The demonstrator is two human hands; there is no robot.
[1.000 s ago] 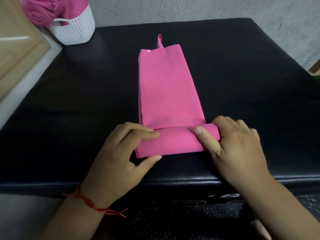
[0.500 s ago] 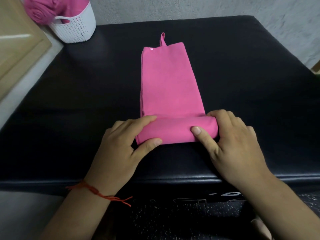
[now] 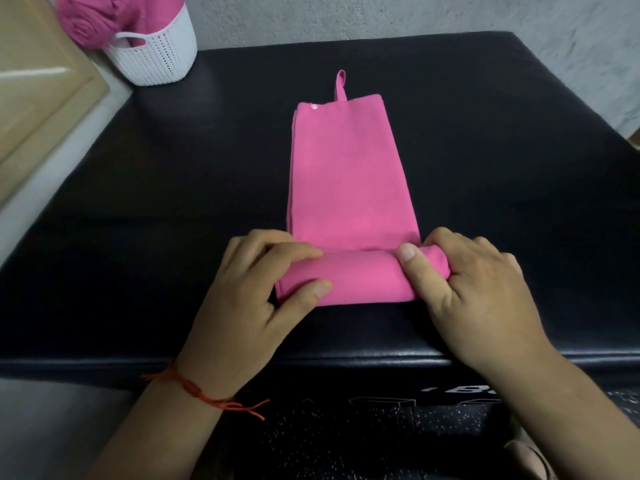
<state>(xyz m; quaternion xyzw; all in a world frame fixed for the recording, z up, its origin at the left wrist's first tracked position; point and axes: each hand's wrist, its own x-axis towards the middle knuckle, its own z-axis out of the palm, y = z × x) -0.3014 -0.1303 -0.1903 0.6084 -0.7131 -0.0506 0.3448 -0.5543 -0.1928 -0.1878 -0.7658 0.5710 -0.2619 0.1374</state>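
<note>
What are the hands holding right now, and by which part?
Both grip the pink towel by its rolled near end: the left hand at the roll's left end, the right hand at its right end. The far part lies flat.

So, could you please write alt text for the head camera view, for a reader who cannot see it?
A left hand and a right hand grip the ends of the rolled near part of a folded pink towel on a black padded surface. A white basket holding rolled pink towels stands at the far left.
</note>
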